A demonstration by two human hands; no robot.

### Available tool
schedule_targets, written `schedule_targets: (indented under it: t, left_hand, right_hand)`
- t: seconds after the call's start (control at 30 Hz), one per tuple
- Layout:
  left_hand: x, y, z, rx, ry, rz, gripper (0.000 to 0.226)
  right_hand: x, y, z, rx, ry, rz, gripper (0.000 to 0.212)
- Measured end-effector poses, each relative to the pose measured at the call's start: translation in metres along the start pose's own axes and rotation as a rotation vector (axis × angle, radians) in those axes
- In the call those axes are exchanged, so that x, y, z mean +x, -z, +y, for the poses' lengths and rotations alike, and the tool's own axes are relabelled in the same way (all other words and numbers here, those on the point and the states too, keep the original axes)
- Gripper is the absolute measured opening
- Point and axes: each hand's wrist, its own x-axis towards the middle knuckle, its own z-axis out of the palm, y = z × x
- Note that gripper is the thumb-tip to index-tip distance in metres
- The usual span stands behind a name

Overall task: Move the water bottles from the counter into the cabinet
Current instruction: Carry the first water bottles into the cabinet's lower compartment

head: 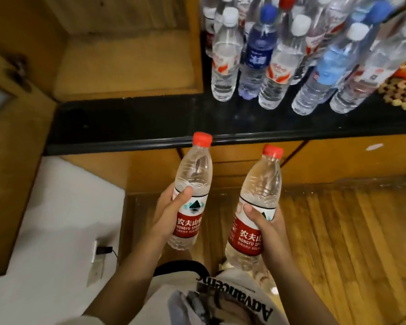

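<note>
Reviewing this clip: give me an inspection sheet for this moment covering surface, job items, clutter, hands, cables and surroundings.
Surface: black counter, bare at its left part, bottles crowded at its right.
Job's things: two red-capped bottles in hand, the left bottle and the right bottle; a cluster of standing bottles on the counter.
Clutter: woven mat at the counter's right edge, a red packet behind it.
Grippers: left hand grips the left bottle; right hand grips the right bottle.
Cables: dark plug and cable at a wall socket.
Surroundings: open wooden cabinet with nothing seen inside, wooden floor.
</note>
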Motion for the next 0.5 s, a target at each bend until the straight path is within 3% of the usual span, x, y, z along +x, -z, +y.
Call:
schedule_targets:
  t: [0.23, 0.4, 0.5]
  left_hand:
    - [0.049, 0.088, 0.022, -0.119, -0.019, 0.153, 0.051]
    - [0.103, 0.151, 0.058, -0.185, -0.064, 0.225, 0.035]
    - [0.134, 0.189, 0.085, -0.205, -0.116, 0.238, 0.037]
  right_hand:
    - [0.056, -0.102, -0.031, -0.155, 0.028, -0.138, 0.086]
    - [0.105, -0.19, -0.06, -0.19, 0.086, -0.202, 0.075]
    - [0.13, -0.241, -0.079, -0.19, 0.135, -0.243, 0.07]
